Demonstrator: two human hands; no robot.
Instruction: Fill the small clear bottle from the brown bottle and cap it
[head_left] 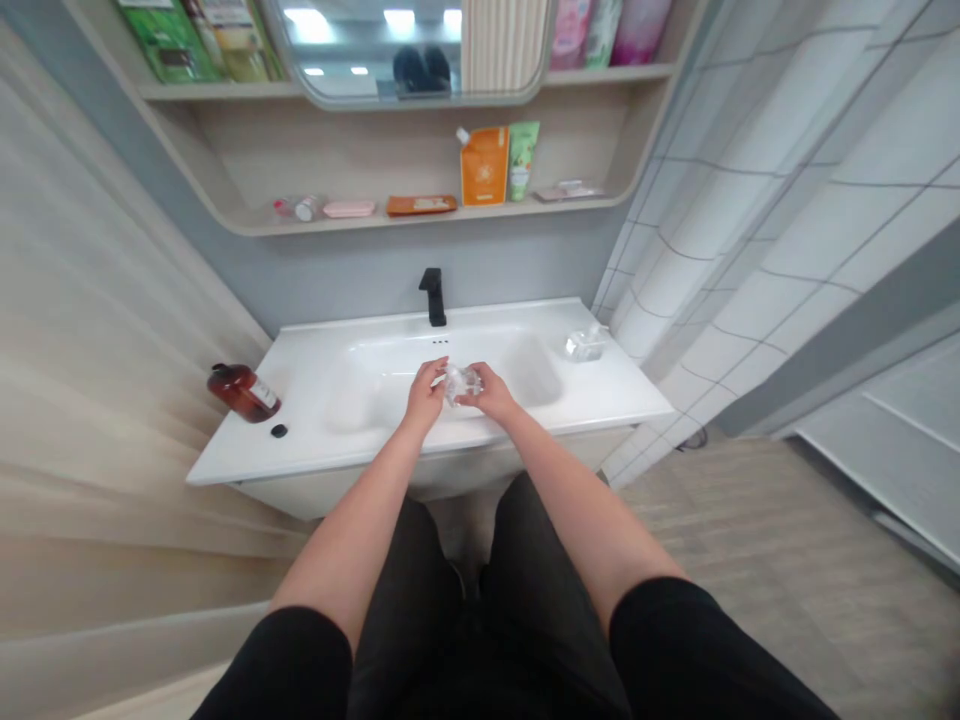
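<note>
Over the front of the white sink (360,390), my two hands meet at a small clear container (460,384) that looks like a transparent plastic bottle. My right hand (492,393) is closed around its right side. My left hand (426,394) has its fingers curled at the left end, touching it. Its exact shape and its opening are partly hidden by my fingers and too blurred to make out.
A black faucet (433,298) rises behind the basin. On the counter, an amber bottle (244,393) and a black cap (279,431) are at left, a clear pump bottle (585,344) at right. Above, a shelf (352,222) holds an orange pouch (484,168) and a green tube (522,160).
</note>
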